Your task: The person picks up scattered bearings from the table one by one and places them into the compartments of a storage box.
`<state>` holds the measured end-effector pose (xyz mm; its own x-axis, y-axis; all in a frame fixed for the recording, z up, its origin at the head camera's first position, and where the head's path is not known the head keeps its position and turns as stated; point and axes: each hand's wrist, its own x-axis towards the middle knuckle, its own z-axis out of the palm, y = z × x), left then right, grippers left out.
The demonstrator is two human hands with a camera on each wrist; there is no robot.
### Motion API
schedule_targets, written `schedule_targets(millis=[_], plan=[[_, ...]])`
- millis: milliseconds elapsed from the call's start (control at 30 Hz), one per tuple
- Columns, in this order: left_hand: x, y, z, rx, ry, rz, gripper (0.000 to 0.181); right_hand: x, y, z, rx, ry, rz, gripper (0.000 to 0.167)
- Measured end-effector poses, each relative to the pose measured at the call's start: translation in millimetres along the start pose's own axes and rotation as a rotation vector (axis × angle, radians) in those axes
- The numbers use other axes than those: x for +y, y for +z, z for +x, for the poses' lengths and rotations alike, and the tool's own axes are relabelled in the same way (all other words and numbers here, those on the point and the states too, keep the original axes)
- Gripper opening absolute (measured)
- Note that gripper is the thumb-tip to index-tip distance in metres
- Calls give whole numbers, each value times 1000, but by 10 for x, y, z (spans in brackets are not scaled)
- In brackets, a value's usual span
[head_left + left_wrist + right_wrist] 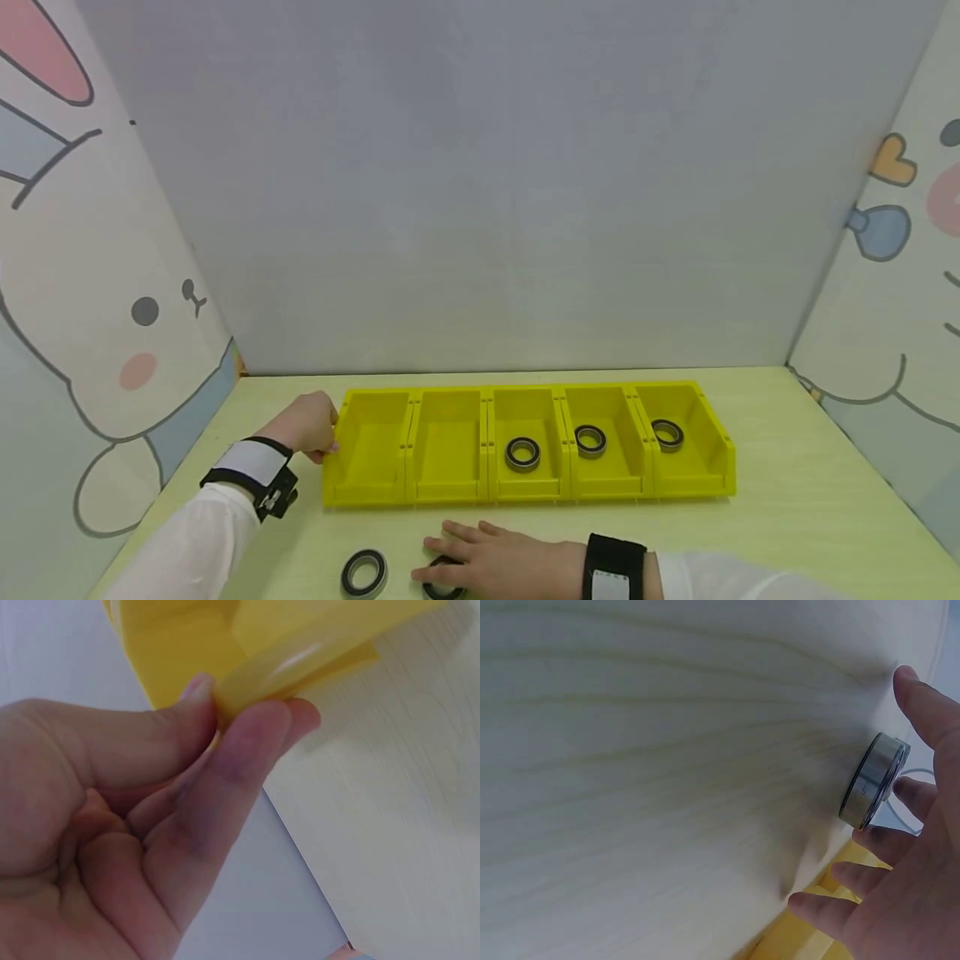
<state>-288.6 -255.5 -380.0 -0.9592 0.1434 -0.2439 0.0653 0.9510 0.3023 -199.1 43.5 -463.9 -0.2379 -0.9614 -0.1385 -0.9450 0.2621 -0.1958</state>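
Note:
A row of joined yellow bins [452, 492] stands on the table. My left hand [306, 425] pinches the rim of its left end wall between thumb and fingers, as the left wrist view shows close up. In front of the bins, my right hand [513, 562] reaches over a ball bearing [874, 784] on the table, its fingers spread and fairly straight. That bearing lies between thumb and fingers, partly hidden in the head view. Left of it, another bearing [363, 573] lies flat. Single bearings sit in the middle bin [522, 454], the one right of it and the rightmost.
The pale wooden table [795, 500] meets a grey back panel [510, 208]. Side panels with cartoon animals rise at left [90, 333] and right [885, 317]. The two leftmost bins show bare floors.

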Motion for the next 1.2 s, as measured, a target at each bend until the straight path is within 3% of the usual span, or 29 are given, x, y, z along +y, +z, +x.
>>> schedule_targets(millis=[200, 500, 867, 1200], plan=[[9, -9, 9, 3, -1, 5, 8, 1, 4, 28, 20, -43, -29, 59], [0, 6, 17, 1, -14, 1, 10, -76, 18, 164, 137, -119, -117, 37], [17, 4, 24, -17, -40, 8, 7, -108, -67, 229, 106, -143, -215, 31], [21, 13, 8, -5, -24, 30, 10, -133, -125, 245, 59, -130, -284, 32]])
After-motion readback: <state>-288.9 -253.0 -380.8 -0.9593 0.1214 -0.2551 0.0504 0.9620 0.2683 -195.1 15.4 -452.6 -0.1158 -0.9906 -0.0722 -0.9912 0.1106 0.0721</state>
